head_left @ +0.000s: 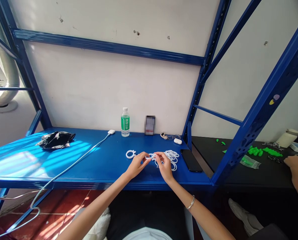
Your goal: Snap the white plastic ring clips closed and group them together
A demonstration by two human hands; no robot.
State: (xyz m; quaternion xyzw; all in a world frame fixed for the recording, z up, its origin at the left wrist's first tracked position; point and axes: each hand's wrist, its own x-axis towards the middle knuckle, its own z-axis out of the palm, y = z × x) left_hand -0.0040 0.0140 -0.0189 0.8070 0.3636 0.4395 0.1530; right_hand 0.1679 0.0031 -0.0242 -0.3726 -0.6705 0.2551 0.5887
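Note:
Over the blue tabletop [94, 168], my left hand [138, 163] pinches a small white piece, seemingly a ring [150, 155], between thumb and fingertips. My right hand [164, 165] is closed on the same white piece from the other side, fingertips close to those of the left. The piece is too small and too covered by my fingers to make out fully. Beside my right hand lies a heap of white rings [173, 156], partly hidden behind it. A single white ring with small nubs [130, 154] rests on the table to the left of my left hand.
Right of the heap lies a black phone [191, 160], with a white earbud case [178, 141] behind. A water bottle [125, 123] and a small propped screen [149, 125] stand at the back. A cable [76, 161] crosses the left. A co-worker's hand [297, 166] is far right.

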